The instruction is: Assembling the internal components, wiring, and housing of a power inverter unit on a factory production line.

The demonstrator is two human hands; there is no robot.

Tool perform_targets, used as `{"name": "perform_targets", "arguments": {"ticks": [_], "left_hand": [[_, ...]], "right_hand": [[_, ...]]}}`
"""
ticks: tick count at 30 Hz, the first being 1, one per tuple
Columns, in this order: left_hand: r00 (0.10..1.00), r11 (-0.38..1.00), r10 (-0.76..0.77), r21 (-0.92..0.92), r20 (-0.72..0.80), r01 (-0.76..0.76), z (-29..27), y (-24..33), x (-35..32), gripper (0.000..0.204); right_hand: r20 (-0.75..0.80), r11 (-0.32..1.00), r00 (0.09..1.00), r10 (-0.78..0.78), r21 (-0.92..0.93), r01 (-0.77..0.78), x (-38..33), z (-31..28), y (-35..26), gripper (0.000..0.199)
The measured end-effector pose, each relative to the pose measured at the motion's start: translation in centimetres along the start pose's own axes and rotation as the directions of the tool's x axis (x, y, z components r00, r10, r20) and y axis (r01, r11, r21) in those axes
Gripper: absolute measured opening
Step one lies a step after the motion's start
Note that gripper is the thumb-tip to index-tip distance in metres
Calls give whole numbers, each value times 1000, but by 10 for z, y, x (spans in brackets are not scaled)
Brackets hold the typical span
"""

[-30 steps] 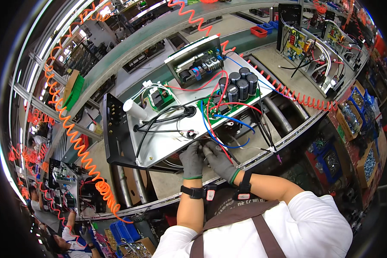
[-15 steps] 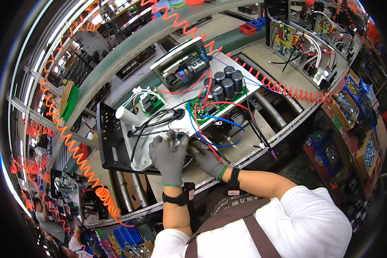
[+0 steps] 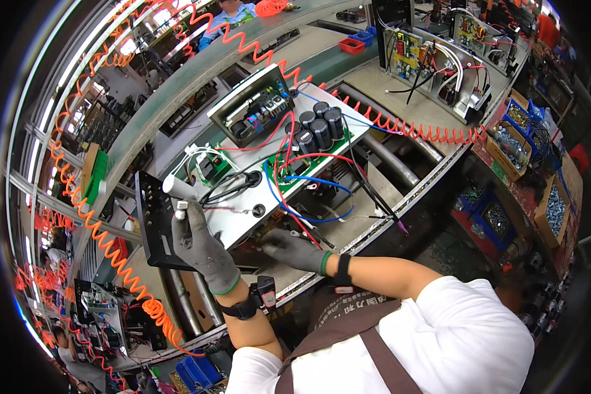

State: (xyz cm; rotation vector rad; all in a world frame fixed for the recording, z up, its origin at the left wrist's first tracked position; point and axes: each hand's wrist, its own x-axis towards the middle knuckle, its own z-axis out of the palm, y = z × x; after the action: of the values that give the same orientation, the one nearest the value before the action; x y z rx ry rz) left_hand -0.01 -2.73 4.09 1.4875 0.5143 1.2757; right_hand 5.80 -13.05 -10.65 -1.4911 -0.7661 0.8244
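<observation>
Head view showed our gloved left hand (image 3: 200, 246) closed around a small white tube (image 3: 180, 210), at the left end of the metal chassis (image 3: 243, 220), beside its black end panel (image 3: 154, 220). Our gloved right hand (image 3: 292, 249) pinched something too small to tell at the chassis's near edge, below the red and blue wires (image 3: 295, 180).
</observation>
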Motion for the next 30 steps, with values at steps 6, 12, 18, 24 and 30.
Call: {"name": "perform_targets", "arguments": {"ticks": [6,12,18,24,30], "left_hand": [[978,973,-85,227,192,40,-46,-8,-34,30],[911,954,-247,247,331,170,-89,-44,-110,16],[616,685,-700,95,362,723,-56,-125,-140,37],[138,32,-929,-297,344,954,3,-211,-137,38],[148,-69,-821,-353,552,933,54,-244,-164,37]], "right_hand": [[432,985,885,-173,90,148,-99,-75,-17,28],[-675,989,738,0,-107,-98,-116,-194,25,35],[-606,908,766,216,-165,-386,-60,-197,111,56],[-235,855,910,342,480,-198,-69,-164,70,54],[-233,928,926,296,301,-221,-84,-189,17,45]]}}
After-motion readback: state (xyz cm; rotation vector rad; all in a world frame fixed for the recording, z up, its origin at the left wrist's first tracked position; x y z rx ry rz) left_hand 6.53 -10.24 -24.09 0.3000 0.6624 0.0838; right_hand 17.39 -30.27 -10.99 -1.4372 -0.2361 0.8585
